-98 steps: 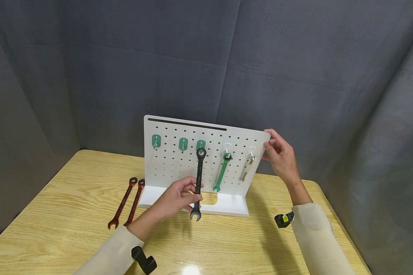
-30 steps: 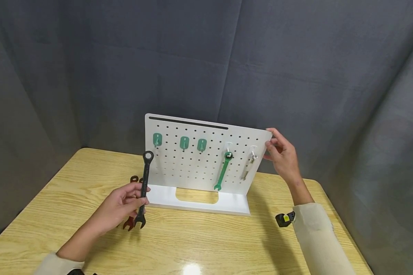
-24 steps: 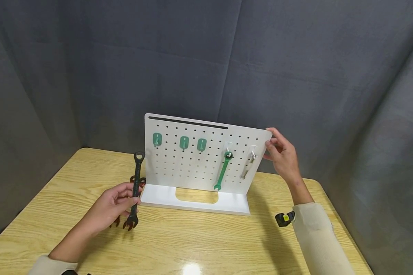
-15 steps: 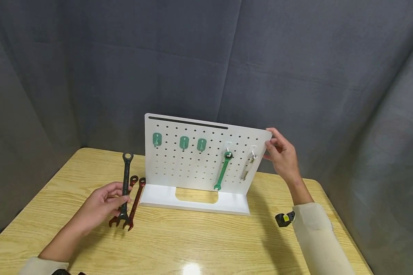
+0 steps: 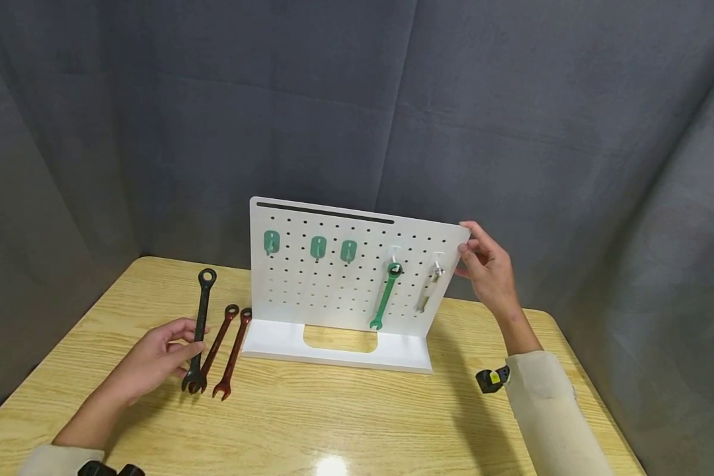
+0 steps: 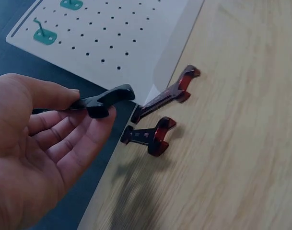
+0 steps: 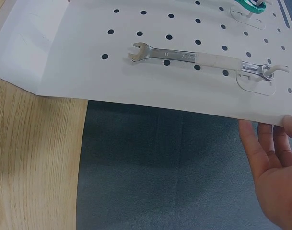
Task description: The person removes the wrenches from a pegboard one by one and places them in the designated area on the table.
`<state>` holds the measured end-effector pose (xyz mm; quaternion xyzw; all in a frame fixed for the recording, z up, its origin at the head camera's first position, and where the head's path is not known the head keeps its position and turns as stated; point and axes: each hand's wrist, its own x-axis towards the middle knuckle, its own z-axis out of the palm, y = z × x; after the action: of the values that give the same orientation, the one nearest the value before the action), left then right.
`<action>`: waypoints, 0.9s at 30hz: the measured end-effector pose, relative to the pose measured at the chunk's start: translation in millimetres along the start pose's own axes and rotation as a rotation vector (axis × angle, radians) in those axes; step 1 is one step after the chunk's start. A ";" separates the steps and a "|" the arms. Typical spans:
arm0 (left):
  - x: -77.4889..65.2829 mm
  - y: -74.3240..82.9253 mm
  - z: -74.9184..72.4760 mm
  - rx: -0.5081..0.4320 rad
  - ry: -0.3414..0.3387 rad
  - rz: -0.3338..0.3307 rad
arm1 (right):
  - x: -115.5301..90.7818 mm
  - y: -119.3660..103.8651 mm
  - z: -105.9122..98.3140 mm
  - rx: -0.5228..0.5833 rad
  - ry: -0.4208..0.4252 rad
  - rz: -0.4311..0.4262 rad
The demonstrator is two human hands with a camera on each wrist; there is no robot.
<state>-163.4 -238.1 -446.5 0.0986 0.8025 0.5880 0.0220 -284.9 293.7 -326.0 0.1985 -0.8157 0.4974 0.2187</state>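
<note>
- L hand (image 5: pixel 160 354) has the black wrench (image 5: pixel 202 311) pinched btwn thumb & fingers, ring end up, L of the pegboard (image 5: pixel 357 317).
- Head view: its open end overlaps the L red wrench (image 5: pixel 219 340); L wrist cam shows a gap btwn them, black one up off the tabletop (image 5: pixel 363 423).
- R red wrench (image 5: pixel 236 350) lies alongside, nr the pegboard's base.
- R hand (image 5: pixel 490 271): thumb & fingers pinching the pegboard's R edge, nr the top.
- Silver wrench (image 5: pixel 430 294) hangs nr that hand; R wrist cam alone gives its markings & the hook clearly thru the ring.
- Green wrench (image 5: pixel 385 297) hangs next to it; R wrist cam catches just its ring end.
- 3 green hooks (image 5: pixel 318 247), pegboard's upper L; L wrist cam gets 2.
</note>
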 end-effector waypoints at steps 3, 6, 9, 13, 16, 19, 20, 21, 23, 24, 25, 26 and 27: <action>0.7 -2.6 -3.8 0.037 0.003 -0.015 | -0.2 -0.4 0.1 0.001 0.001 0.003; 1.2 -6.4 -7.6 0.075 0.005 -0.028 | -0.3 -0.1 0.6 0.014 -0.001 0.014; 2.2 -10.2 -11.4 0.106 -0.005 -0.036 | -0.3 0.7 1.0 0.021 0.000 0.024; 3.5 -13.5 -16.0 0.138 -0.019 -0.075 | -0.2 2.0 2.0 0.021 0.004 0.016; 4.2 -15.2 -18.9 0.162 -0.023 -0.107 | 0.1 2.9 2.2 0.033 0.003 0.007; 5.6 -18.0 -20.7 0.180 -0.024 -0.115 | -0.2 2.7 2.0 0.037 0.003 0.000; 6.0 -19.3 -21.1 0.185 -0.021 -0.114 | -0.3 2.7 1.9 0.038 0.004 -0.002; 6.6 -20.3 -21.5 0.185 -0.018 -0.121 | -0.2 2.6 1.7 0.034 0.005 -0.005; 7.4 -22.8 -22.4 0.185 -0.015 -0.128 | -0.3 2.4 1.5 0.028 0.005 -0.009; 7.5 -23.9 -22.9 0.184 -0.015 -0.131 | -0.2 2.2 1.4 0.027 0.006 -0.009; 7.5 -24.7 -23.4 0.188 -0.013 -0.139 | -0.1 1.8 1.4 0.027 0.006 -0.009; 7.3 -25.8 -24.0 0.193 -0.012 -0.147 | 0.0 1.4 1.3 0.029 0.006 -0.008; 7.2 -26.6 -24.6 0.197 -0.014 -0.160 | -0.1 0.8 1.3 0.034 0.005 -0.006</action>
<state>-177.7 -267.6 -463.5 0.0402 0.8616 0.5018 0.0645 -285.5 292.9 -327.2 0.2036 -0.8061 0.5108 0.2187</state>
